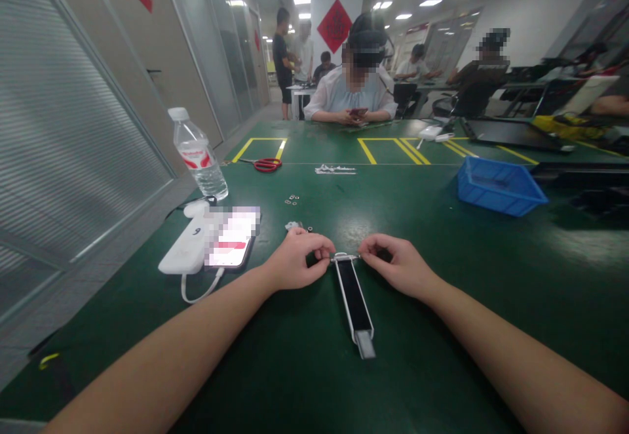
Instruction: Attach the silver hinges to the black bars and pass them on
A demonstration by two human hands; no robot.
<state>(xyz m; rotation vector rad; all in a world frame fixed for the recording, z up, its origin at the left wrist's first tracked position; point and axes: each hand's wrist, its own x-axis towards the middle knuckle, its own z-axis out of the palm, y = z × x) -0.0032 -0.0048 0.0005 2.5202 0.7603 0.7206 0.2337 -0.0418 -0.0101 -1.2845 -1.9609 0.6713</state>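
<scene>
Pinching with thumb and fingers, the left hand (304, 260) and the right hand (396, 265) grip opposite ends of a thin metal piece (352, 257) at the far end of a white-framed black strip (354, 296). That strip lies on the green worktop (275, 368), its grey tab (365, 345) pointing to the near edge. Small rings (292, 200) lie beyond the left hand. Near the worktop's left edge are a water bottle (199, 158), a white power bank (183, 249) and a lit phone (232, 242). Red-handled scissors (268, 164) lie farther off, and a blue bin (486, 191) sits well to the right.
</scene>
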